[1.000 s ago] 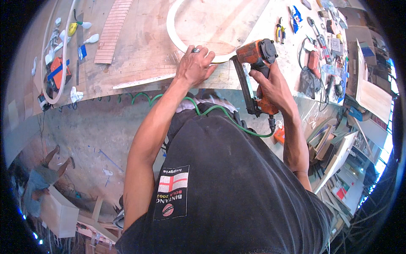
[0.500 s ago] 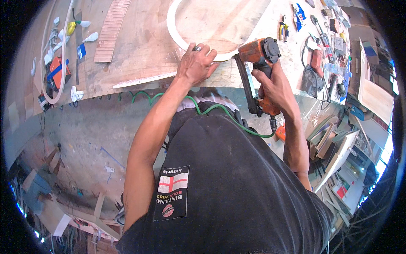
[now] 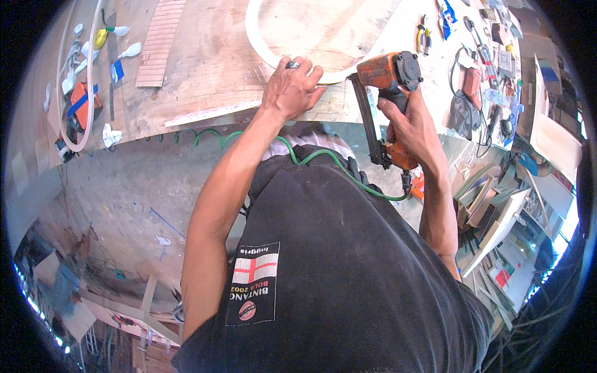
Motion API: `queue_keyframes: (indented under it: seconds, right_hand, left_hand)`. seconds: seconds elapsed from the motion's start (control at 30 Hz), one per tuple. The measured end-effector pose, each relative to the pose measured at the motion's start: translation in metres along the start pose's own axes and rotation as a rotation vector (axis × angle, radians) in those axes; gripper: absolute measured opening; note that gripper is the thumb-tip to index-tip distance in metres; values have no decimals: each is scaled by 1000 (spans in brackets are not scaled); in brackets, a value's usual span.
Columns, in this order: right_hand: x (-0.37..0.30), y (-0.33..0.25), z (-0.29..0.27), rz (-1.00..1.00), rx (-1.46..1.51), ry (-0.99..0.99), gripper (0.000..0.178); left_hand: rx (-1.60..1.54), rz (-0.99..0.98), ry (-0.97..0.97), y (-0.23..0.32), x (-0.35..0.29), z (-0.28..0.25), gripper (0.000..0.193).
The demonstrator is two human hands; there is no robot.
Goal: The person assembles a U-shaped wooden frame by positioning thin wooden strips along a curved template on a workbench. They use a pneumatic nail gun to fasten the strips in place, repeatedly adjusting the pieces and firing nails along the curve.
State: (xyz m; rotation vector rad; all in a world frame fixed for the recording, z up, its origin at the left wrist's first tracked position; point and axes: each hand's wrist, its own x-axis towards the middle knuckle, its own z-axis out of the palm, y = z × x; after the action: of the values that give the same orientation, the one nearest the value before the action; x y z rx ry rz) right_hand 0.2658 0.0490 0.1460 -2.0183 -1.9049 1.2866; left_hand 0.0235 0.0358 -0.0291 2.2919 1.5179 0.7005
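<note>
A white curved strip [image 3: 254,38] forms a loop on the wooden worktable, its near end bending toward me. My left hand [image 3: 292,90] is closed over the strip's near edge, with a ring on one finger. My right hand [image 3: 413,124] is wrapped round the handle of an orange and black nail gun [image 3: 380,73]. The gun's nose is at the strip, a short way right of my left hand; whether it touches cannot be made out. A coiled green air hose [image 3: 336,163] runs from the gun's base across my front to the left.
Pliers [image 3: 423,36] and a blue packet [image 3: 446,18] lie at the far right, beside cluttered tools, cables and a black plastic bag [image 3: 467,115]. A slatted wooden strip [image 3: 160,43] lies left. An orange tool [image 3: 81,105] sits inside another white loop [image 3: 93,68]. Boards [image 3: 497,224] lean at right.
The view has shifted slightly. The nail gun and my right hand appear a little farther right, my left hand very slightly so. Both holds are the same.
</note>
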Motion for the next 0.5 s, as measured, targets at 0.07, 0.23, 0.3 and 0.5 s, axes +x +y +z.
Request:
queue_keyframes:
  seconds: [0.07,0.23,0.3,0.5]
  right_hand:
    - [1,8,1,-53,-8,23,70]
    - [-4,23,-1,-73,59,102,61]
    - [-9,27,-6,-37,133,143,59]
    - [-27,16,-24,94,318,229,62]
  left_hand:
    - [-4,-10,-28,1,0,-1,39]
    - [9,10,-10,-1,1,-1,37]
    - [26,16,4,-1,1,-1,36]
    - [53,36,41,-3,-2,4,39]
